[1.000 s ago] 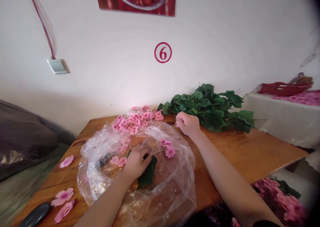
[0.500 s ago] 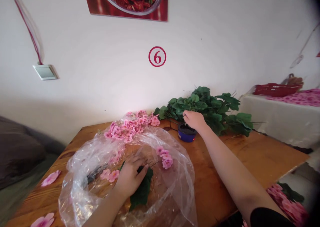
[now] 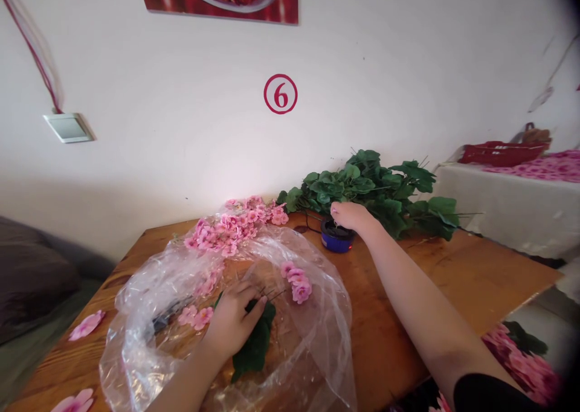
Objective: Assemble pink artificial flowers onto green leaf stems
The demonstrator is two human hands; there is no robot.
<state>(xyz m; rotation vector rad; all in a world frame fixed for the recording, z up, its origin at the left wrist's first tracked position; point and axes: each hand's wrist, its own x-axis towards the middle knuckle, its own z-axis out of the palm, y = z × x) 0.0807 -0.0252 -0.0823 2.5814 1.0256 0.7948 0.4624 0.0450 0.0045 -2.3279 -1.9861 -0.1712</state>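
Barely shifted, the right grip (image 3: 351,217) pinches something too fine to tell over a round blue tin (image 3: 338,237) at 12 o'clock; the left grip (image 3: 233,321) clasps a dark-green fabric leaf (image 3: 254,348) at 6 o'clock. Stem work seems in hand, calling next for a steady hold.

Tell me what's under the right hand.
A small round blue container with a dark top sits under the right hand, on the wooden table. The hand covers part of that top, so whatever lies beneath the fingers cannot be seen.

White wall (image 3: 172,146), switch plate (image 3: 67,128) (red cord (image 3: 38,55) above), wooden table (image 3: 471,279)
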